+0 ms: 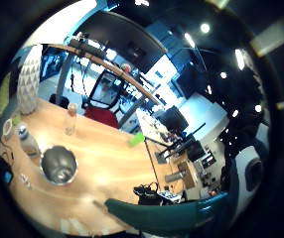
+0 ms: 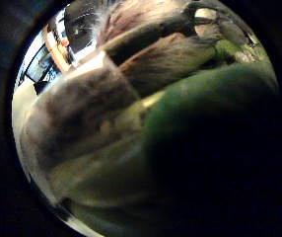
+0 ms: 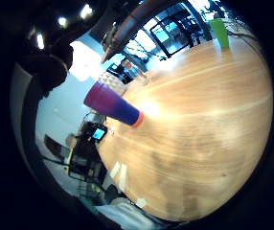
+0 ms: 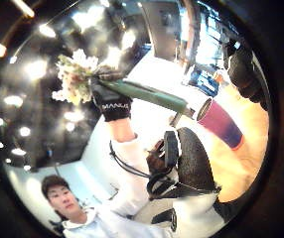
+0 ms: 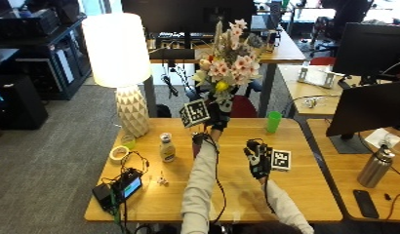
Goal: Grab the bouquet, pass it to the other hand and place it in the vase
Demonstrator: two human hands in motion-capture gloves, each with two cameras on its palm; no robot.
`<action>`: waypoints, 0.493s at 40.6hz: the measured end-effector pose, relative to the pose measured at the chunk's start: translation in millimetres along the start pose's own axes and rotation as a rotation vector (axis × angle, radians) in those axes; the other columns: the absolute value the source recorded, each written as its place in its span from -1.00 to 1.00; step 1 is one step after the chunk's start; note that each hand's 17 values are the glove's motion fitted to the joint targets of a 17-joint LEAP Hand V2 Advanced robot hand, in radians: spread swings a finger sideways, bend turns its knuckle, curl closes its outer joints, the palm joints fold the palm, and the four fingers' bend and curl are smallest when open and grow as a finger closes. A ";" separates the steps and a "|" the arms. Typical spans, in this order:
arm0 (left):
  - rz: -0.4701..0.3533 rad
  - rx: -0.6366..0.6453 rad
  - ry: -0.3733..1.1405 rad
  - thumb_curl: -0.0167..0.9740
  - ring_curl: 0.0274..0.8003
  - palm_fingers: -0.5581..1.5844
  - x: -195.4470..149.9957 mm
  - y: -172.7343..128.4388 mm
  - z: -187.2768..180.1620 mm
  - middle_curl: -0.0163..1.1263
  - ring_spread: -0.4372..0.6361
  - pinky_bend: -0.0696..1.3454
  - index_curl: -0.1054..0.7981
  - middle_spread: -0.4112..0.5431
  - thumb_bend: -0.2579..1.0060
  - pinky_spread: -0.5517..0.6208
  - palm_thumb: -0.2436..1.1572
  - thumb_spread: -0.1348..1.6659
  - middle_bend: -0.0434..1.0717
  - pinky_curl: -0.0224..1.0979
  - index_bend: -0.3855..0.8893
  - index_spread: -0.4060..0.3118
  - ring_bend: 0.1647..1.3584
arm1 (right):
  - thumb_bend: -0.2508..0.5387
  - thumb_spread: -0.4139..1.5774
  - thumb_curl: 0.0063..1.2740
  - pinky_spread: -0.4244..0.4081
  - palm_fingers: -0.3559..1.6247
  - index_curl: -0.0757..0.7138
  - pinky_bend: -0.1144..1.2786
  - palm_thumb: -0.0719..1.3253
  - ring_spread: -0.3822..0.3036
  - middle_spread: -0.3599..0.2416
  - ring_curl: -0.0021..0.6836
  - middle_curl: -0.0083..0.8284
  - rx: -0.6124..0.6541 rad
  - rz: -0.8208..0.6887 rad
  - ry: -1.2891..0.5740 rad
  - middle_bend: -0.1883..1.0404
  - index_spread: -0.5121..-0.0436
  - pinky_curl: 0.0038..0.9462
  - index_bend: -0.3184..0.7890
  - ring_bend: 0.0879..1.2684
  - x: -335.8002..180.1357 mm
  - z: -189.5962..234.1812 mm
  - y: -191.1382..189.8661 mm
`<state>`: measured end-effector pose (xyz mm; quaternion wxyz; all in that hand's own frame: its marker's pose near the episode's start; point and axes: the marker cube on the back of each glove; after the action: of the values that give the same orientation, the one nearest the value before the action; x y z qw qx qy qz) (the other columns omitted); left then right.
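Now your left hand (image 5: 216,117) grips the bouquet (image 5: 229,61) upright, above the tabletop (image 5: 304,180). Your right hand (image 5: 257,158) hovers lower, fingers relaxed; the vase is hidden.

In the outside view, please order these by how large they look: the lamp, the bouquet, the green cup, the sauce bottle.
1. Lamp
2. Bouquet, though it is raised toward the camera
3. Sauce bottle
4. Green cup; close to the bottle, so unsure
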<state>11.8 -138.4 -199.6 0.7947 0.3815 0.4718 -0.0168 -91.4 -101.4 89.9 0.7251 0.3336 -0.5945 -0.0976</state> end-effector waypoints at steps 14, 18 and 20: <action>-0.011 0.166 -0.153 0.47 0.17 0.84 -63.8 -40.2 -34.8 0.00 -0.93 -0.04 0.50 -0.91 -0.63 -0.77 0.56 -0.50 0.39 -0.16 0.42 -0.90 0.03 | -0.41 0.46 -0.25 -0.03 0.37 0.34 -0.31 0.14 -0.28 0.04 0.21 0.16 0.097 -0.202 0.098 0.02 0.34 -0.25 -0.18 -0.14 19.0 -31.5 -15.3; -0.071 0.160 -0.139 0.50 0.17 0.84 -90.3 -35.0 -32.3 0.00 -0.93 -0.04 0.51 -0.92 -0.63 -0.77 0.56 -0.51 0.39 -0.16 0.42 -0.89 0.03 | -0.41 0.47 -0.25 0.01 0.37 0.32 -0.35 0.14 -0.28 0.05 0.20 0.15 0.094 -0.272 0.153 -0.03 0.37 -0.26 -0.17 -0.19 30.1 -36.6 -19.0; -0.085 0.162 -0.127 0.51 0.17 0.84 -104.4 -33.6 -29.3 0.00 -0.93 -0.04 0.51 -0.91 -0.64 -0.77 0.56 -0.51 0.40 -0.16 0.42 -0.89 0.02 | -0.41 0.47 -0.26 0.03 0.37 0.31 -0.37 0.15 -0.28 0.05 0.19 0.14 0.097 -0.170 0.124 -0.05 0.38 -0.26 -0.17 -0.21 26.9 -35.8 -13.6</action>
<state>-80.7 -178.8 -147.5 0.7879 0.4224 0.4336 -0.1128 -47.4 -113.0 100.7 0.7325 0.4232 -0.5220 -0.1090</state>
